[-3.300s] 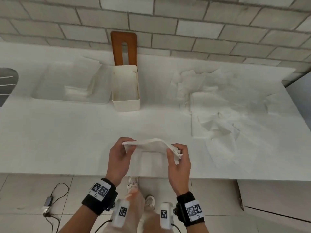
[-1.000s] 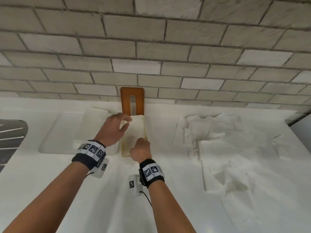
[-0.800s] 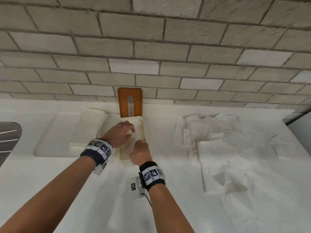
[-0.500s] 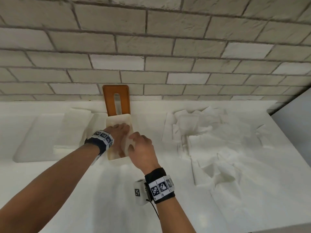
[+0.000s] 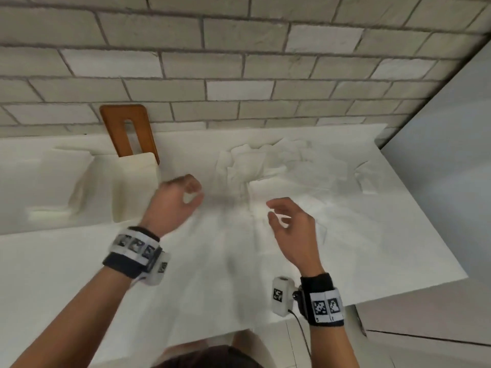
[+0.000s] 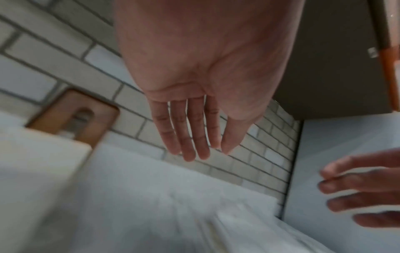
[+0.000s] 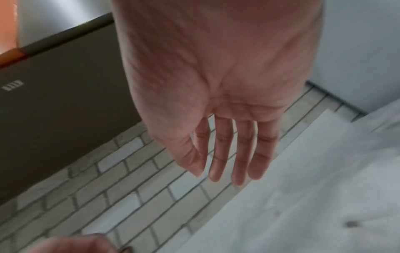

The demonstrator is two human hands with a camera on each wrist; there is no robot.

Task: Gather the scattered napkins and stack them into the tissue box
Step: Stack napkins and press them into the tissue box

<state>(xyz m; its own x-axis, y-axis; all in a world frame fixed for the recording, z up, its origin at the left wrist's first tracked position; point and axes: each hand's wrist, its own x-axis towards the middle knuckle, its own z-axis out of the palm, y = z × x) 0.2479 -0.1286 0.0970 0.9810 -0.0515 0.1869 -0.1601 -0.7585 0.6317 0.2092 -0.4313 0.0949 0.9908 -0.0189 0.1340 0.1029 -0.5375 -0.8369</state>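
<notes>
The white tissue box (image 5: pixel 132 189) stands on the counter at the left, in front of its brown wooden lid (image 5: pixel 128 132) that leans on the wall. Several white napkins (image 5: pixel 287 171) lie scattered and crumpled at the right back of the counter. My left hand (image 5: pixel 183 197) hovers just right of the box, loosely curled and holding nothing. My right hand (image 5: pixel 284 216) hangs over the near edge of the napkin pile, fingers relaxed and empty. The wrist views show the left hand (image 6: pixel 194 137) and the right hand (image 7: pixel 227 157) with straight fingers, holding nothing.
A flat white tray (image 5: pixel 45 187) with folded paper lies left of the box. The brick wall (image 5: pixel 239 75) runs along the back. The counter (image 5: pixel 212 274) ends at the right beside a grey panel (image 5: pixel 451 168). Its front edge is near my body.
Both hands have left the tissue box, where they pressed a napkin down, and swung right toward the scattered napkins. The head view has turned right and down.
</notes>
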